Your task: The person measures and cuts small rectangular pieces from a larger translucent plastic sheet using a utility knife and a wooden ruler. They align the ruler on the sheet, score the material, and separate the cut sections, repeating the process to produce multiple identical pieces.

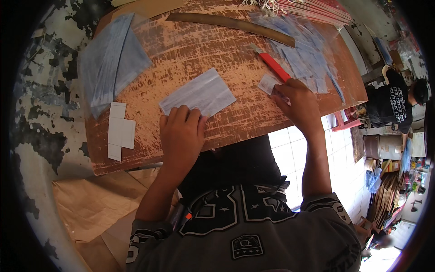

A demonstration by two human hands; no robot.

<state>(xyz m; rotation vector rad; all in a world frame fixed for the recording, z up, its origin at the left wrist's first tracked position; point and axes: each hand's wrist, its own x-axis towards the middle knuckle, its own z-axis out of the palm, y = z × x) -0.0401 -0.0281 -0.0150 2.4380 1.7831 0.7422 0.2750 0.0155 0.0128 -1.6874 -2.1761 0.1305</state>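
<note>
My left hand (181, 131) lies flat on the worn brown table (181, 50), its fingertips pressing the near edge of a pale blue-grey rectangular sheet (199, 93). My right hand (297, 102) grips the handle of a red utility knife (273, 65), whose blade points away toward the back of the table. A small pale cut piece (267, 84) lies just left of that hand, touching the knife.
A stack of bluish sheets (111, 59) sits at the table's left, white card pieces (120, 131) near the front left corner. A long brown ruler (231, 22) and loose clear-blue sheets (303, 50) lie at the back. Another person (394, 104) crouches at right. Brown paper (95, 204) covers the floor.
</note>
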